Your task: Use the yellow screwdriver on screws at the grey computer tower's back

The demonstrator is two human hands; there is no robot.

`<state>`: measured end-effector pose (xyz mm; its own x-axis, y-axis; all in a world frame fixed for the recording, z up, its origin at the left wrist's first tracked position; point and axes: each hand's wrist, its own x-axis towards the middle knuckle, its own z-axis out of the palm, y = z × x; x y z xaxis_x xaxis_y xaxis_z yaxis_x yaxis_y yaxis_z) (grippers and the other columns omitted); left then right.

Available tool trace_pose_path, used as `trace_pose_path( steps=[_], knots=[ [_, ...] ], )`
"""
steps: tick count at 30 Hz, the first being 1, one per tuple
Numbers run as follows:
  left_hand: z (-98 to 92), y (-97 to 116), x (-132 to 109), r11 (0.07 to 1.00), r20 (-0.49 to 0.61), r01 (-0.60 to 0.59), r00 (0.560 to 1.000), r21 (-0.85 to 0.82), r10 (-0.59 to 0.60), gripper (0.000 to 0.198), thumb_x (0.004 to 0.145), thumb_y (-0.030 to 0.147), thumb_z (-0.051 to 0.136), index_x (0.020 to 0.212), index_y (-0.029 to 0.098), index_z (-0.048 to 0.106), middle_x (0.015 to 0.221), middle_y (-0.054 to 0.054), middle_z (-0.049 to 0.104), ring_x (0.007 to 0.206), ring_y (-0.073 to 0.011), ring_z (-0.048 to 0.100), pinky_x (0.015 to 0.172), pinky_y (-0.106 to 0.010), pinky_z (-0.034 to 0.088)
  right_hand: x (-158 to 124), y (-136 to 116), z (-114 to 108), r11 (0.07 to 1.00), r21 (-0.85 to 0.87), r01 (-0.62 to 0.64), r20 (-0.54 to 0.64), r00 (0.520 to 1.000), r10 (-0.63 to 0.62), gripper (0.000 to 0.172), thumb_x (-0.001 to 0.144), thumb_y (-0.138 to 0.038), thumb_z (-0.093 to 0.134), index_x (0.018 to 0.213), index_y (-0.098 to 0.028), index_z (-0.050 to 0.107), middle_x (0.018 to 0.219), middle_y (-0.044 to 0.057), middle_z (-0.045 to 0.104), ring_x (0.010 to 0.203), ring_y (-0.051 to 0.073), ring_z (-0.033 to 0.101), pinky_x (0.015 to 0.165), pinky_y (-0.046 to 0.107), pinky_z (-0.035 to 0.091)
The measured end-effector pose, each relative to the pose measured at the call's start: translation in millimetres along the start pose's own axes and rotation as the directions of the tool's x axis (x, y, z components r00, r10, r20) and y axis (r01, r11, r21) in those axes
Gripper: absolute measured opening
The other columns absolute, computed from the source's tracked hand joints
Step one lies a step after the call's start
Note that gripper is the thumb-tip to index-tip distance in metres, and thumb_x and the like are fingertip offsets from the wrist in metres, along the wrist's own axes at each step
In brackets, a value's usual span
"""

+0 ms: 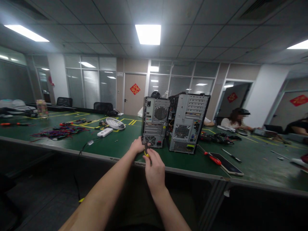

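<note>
Near the table's front edge stands a grey computer case point(157, 123), upright with its rear panel, vents and ports facing me. Against its lower left corner is my left hand point(137, 145); most of its fingers are hidden, so its grip does not show. My right hand point(154, 165) pinches a small yellow-and-black screwdriver point(147, 155) just in front of that corner. The screwdriver's tip cannot be made out. A second, larger computer case point(189, 125) stands close on the right, also rear side toward me.
On the green table point(125, 150) lie a bundle of thin cables point(61, 132), a white fan-like disc point(115, 123) and a white power strip point(105, 132) at left. Rightward are a red-handled screwdriver point(214, 158), a phone point(227, 164) and black cables point(220, 138). A person point(233, 120) sits beyond.
</note>
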<state>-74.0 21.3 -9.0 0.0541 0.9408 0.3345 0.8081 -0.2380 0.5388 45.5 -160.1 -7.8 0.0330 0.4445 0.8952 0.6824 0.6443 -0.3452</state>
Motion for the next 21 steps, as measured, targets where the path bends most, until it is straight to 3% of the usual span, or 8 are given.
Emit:
trace_pose_path(
  steps=[5, 13, 21],
  knots=[
    [0.1, -0.8, 0.1, 1.0, -0.001, 0.004, 1.0, -0.007, -0.004, 0.073, 0.078, 0.072, 0.068, 0.128, 0.02, 0.053, 0.123, -0.017, 0.072, 0.117, -0.0342, 0.068, 0.093, -0.037, 0.051, 1.1, 3.1, -2.3, 0.998, -0.048, 0.036, 0.036, 0.999, -0.034, 0.039, 0.097, -0.007, 0.045, 0.125, -0.018, 0.071, 0.129, 0.014, 0.07, 0.115, 0.025, 0.067, 0.101, 0.042, 0.055],
    [0.1, 0.0, 1.5, 1.0, 0.008, -0.005, 1.0, 0.013, 0.005, 0.075, 0.077, 0.074, 0.068, 0.127, 0.02, 0.053, 0.127, -0.017, 0.07, 0.121, -0.0343, 0.066, 0.094, -0.036, 0.05, 0.5, -0.3, 1.9, 0.999, 0.033, -0.039, -0.011, 0.999, 0.039, 0.024, 0.095, -0.021, 0.064, 0.118, -0.017, 0.071, 0.111, 0.013, 0.074, 0.102, 0.024, 0.072, 0.09, 0.035, 0.06],
    [-0.2, -0.2, 0.0, 1.0, 0.001, 0.005, 1.0, -0.002, -0.005, 0.072, 0.078, 0.072, 0.068, 0.126, 0.021, 0.054, 0.122, -0.016, 0.072, 0.115, -0.0339, 0.068, 0.09, -0.036, 0.051, 2.3, 4.1, -1.4, 0.997, -0.05, 0.062, 0.032, 0.998, -0.06, 0.039, 0.098, -0.006, 0.045, 0.125, -0.018, 0.071, 0.13, 0.013, 0.07, 0.114, 0.025, 0.067, 0.1, 0.042, 0.055]
  ],
)
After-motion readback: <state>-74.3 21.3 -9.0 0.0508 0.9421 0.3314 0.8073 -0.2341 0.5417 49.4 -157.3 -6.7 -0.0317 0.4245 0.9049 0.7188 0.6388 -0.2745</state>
